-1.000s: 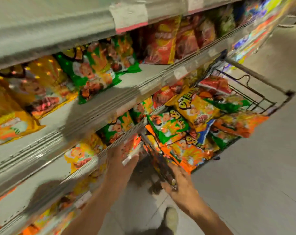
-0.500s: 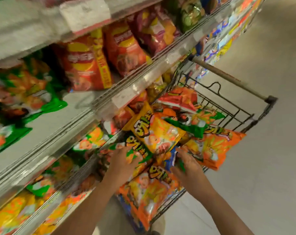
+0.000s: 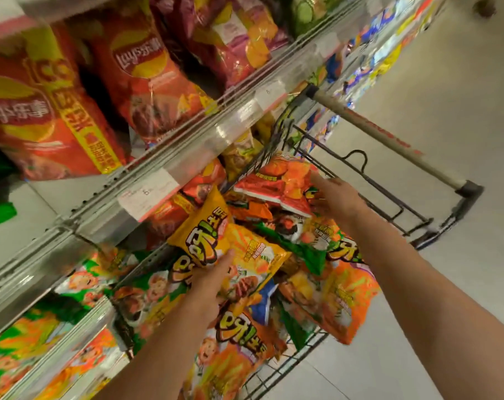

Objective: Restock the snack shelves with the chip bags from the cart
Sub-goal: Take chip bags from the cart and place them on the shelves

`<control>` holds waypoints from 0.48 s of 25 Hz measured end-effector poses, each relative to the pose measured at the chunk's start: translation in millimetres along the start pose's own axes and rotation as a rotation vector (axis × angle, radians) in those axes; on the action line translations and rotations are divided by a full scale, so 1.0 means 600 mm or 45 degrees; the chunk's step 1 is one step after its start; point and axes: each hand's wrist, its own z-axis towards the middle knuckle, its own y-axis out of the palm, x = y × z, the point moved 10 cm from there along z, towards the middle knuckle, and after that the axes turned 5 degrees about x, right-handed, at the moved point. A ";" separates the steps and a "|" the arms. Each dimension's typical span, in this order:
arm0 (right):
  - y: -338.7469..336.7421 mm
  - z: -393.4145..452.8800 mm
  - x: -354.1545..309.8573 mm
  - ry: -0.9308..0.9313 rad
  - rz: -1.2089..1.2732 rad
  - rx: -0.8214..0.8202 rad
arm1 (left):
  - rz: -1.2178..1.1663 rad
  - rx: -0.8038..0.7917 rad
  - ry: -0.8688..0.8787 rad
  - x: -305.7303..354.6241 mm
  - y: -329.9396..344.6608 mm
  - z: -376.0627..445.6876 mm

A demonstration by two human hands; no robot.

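Left hand (image 3: 213, 287): reaches into the cart from below, fingers extended and lying on the yellow chip bag (image 3: 230, 246); the thumb is hidden, so whether it closes round the bag cannot be told.
Right hand (image 3: 335, 197): extended to the far side of the load, fingers spread and touching the edge of the red-orange chip bag (image 3: 279, 180); no closed grasp is visible.
Yellow chip bag: lies tilted on top of the heap, near the shelf side of the cart, overlapping the green chip bag (image 3: 297, 241).
Red-orange chip bag: topmost at the far end of the heap, just beside the wire wall.
Orange chip bags (image 3: 340, 301): lower in the load, one drooping over the near right rim, another (image 3: 239, 342) under the left forearm.
Cart (image 3: 389, 203): black wire basket, heaped with bags, parked tight against the shelving (its left side touches or nearly touches the shelf edge).
Cart handle (image 3: 386, 137): pale bar with dark end caps, running diagonally beyond the right hand.
Upper shelf (image 3: 187, 148): metal ledge with a clear price rail and a white price label (image 3: 146, 194); it carries large red Lay's bags (image 3: 43, 111) and a maroon bag (image 3: 230, 33).
Lower shelf (image 3: 57, 342): holds green and orange bags matching those in the cart.
Floor (image 3: 447, 82): pale tile, right of the cart.
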 end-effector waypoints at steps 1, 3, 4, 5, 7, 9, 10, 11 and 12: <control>0.023 0.021 -0.001 0.113 0.052 -0.095 | -0.017 -0.019 -0.011 0.000 -0.002 -0.001; 0.065 0.047 -0.007 0.247 0.118 -0.249 | -0.027 0.010 0.008 -0.003 -0.023 -0.001; 0.081 0.058 -0.010 0.272 0.139 -0.282 | -0.009 0.035 0.040 -0.004 -0.037 -0.006; 0.095 0.064 -0.012 0.282 0.149 -0.292 | 0.013 0.042 0.084 -0.006 -0.053 -0.013; 0.120 0.064 -0.013 0.315 0.206 -0.325 | 0.041 -0.012 0.152 -0.009 -0.070 -0.035; 0.129 0.047 -0.016 0.343 0.289 -0.384 | 0.010 -0.033 0.182 -0.010 -0.094 -0.060; 0.130 0.031 -0.018 0.343 0.338 -0.431 | 0.003 -0.033 0.215 -0.007 -0.109 -0.073; 0.126 0.011 -0.018 0.327 0.386 -0.477 | -0.001 -0.043 0.257 -0.002 -0.120 -0.083; 0.119 -0.009 -0.015 0.291 0.434 -0.503 | 0.000 -0.051 0.300 0.001 -0.131 -0.094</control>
